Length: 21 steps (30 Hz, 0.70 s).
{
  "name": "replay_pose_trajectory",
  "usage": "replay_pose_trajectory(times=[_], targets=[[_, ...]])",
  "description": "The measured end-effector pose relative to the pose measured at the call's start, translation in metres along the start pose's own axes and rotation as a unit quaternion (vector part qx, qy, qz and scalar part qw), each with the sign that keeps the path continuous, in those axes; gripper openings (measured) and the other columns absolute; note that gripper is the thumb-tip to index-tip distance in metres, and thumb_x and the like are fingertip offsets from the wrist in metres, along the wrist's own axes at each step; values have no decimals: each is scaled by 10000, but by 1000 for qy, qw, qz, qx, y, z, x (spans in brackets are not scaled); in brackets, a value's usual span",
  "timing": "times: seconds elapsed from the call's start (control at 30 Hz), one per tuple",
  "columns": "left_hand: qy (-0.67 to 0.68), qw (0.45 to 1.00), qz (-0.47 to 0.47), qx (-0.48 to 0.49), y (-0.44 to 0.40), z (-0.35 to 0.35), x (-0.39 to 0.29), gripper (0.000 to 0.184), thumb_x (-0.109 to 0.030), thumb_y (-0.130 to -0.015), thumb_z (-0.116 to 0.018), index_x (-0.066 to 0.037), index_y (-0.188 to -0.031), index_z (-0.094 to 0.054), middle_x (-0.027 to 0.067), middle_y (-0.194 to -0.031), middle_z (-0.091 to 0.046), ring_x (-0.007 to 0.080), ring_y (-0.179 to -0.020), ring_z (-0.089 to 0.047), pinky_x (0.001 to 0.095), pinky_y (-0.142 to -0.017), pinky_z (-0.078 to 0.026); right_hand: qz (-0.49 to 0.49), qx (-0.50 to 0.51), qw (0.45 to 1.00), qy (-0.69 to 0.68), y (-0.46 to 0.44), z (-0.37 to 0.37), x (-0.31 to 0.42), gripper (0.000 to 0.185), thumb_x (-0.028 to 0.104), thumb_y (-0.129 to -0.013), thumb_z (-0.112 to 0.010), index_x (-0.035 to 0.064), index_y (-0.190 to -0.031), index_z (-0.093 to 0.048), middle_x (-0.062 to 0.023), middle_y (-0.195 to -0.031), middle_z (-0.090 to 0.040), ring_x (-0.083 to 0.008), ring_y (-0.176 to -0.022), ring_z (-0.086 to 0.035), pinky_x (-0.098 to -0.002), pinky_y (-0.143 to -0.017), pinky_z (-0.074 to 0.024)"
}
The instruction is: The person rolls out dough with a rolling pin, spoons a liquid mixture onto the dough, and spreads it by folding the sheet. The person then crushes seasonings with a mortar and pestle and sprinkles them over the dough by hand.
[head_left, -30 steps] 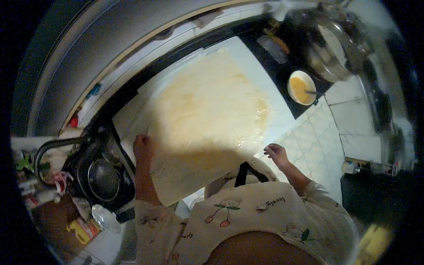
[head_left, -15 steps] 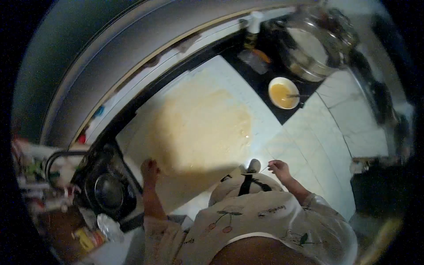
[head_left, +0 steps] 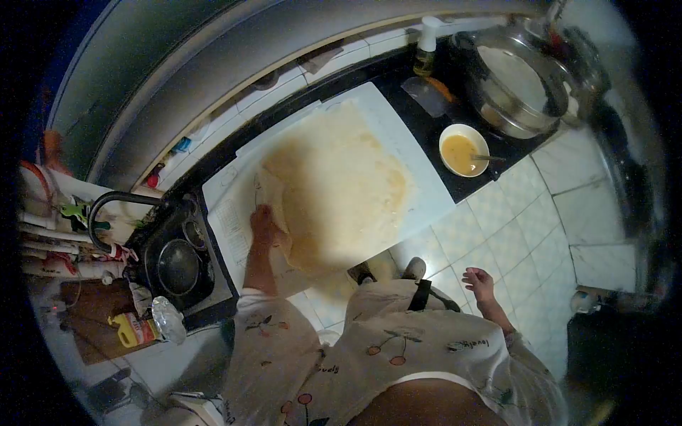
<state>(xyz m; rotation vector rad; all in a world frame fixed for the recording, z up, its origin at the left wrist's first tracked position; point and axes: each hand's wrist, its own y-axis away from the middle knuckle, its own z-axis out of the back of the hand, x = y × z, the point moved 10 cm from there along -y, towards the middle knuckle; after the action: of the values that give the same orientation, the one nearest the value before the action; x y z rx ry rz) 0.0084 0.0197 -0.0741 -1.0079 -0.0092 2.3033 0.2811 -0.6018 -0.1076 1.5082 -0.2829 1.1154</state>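
Note:
A wide, thin sheet of pale dough [head_left: 341, 184], with yellowish patches on its surface, lies on a white mat [head_left: 419, 170] on the counter. At the sheet's left edge is my left hand [head_left: 266, 226], its fingers closed on the dough's rim, which looks slightly raised there. The fingertips are partly hidden. My right hand [head_left: 480, 284] hangs over the floor to the right of my body, fingers loosely bent and apart, with nothing visible in it. Nearby on the black counter stands a white bowl [head_left: 444, 153] of yellow liquid with a spoon [head_left: 486, 157] in it.
Behind the bowl are a large metal pot [head_left: 511, 121], a pump bottle [head_left: 425, 50] and a clear bag [head_left: 426, 96]. A black sink [head_left: 177, 266] with a curved faucet [head_left: 106, 202] sits at left. Below it is a yellow bottle [head_left: 131, 330]. Tiled floor [head_left: 497, 241] lies at right.
My left hand has moved up and forward onto the dough's left edge, which now looks lifted. My right hand has moved right and slightly down, its fingers loosening. The view has shifted.

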Motion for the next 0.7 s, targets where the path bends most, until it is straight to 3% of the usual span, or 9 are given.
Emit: replay_pose_trajectory(times=[0.03,0.1,0.17,0.23,0.3,0.4,0.47,0.6,0.7], targets=[[263,927,268,17,20,-4,65,158,-191,-888,-432,-77,-819,-515,48,-591,-486,197,-487,-492,312,-481,-433,3,1,1000,0,1,5,0,290,289,-811,-602,53,-974,-560,-63,-888,-613,-165,-779,-595,-280,-650,-455],[428,831,344,-86,49,34,73,176,-221,-889,-450,-95,-784,-514,20,-567,-452,129,-451,-447,273,-396,-362,-8,-9,1000,-5,-6,20,-14,294,294,-811,-602,54,-976,-560,-61,-887,-614,-165,-773,-597,-275,-639,-456],[259,935,238,-48,53,67,35,190,-196,-887,-444,-84,-748,-510,21,-550,-445,133,-435,-436,275,-387,-352,-14,-11,1000,-9,-10,27,-19,291,292,-807,-607,49,-961,-562,-63,-874,-615,-169,-770,-601,-278,-630,-457],[331,909,248,-45,68,72,49,191,-158,-875,-448,-71,-715,-506,31,-544,-453,141,-428,-435,280,-385,-353,-15,-11,1000,-14,-7,27,-17,282,283,-797,-616,39,-929,-566,-68,-847,-617,-176,-767,-608,-288,-623,-458],[616,700,357,-63,78,49,124,179,-108,-852,-462,-55,-685,-500,49,-547,-475,154,-430,-443,288,-390,-364,-4,-9,1000,-13,-14,21,-20,272,270,-801,-611,39,-937,-566,-71,-846,-619,-178,-770,-609,-292,-622,-460],[378,884,264,-80,66,76,183,111,-90,-808,-492,-30,-719,-522,71,-633,-528,193,-521,-496,327,-486,-422,20,-21,999,-16,-18,16,-6,214,212,-835,-569,41,-965,-564,-73,-873,-618,-165,-768,-599,-289,-627,-465],[187,945,255,-87,65,87,171,111,-117,-823,-488,-23,-778,-527,68,-676,-538,186,-550,-499,318,-503,-425,43,-35,998,-23,-13,14,1,158,155,-841,-551,35,-942,-573,-72,-861,-616,-156,-762,-597,-290,-634,-470],[69,974,141,-163,51,53,87,178,-172,-853,-480,-9,-898,-537,63,-762,-557,172,-608,-505,301,-538,-431,111,-99,989,18,-3,33,-17,97,92,-825,-559,4,-850,-592,-39,-758,-593,-104,-683,-561,-240,-602,-465],[321,935,148,-3,65,-67,-1,205,-182,-862,-501,-2,-946,-548,69,-812,-578,170,-657,-530,272,-560,-450,63,-180,982,10,22,68,-39,105,97,-810,-577,-6,-822,-594,-25,-720,-588,-97,-669,-553,-238,-615,-470]])
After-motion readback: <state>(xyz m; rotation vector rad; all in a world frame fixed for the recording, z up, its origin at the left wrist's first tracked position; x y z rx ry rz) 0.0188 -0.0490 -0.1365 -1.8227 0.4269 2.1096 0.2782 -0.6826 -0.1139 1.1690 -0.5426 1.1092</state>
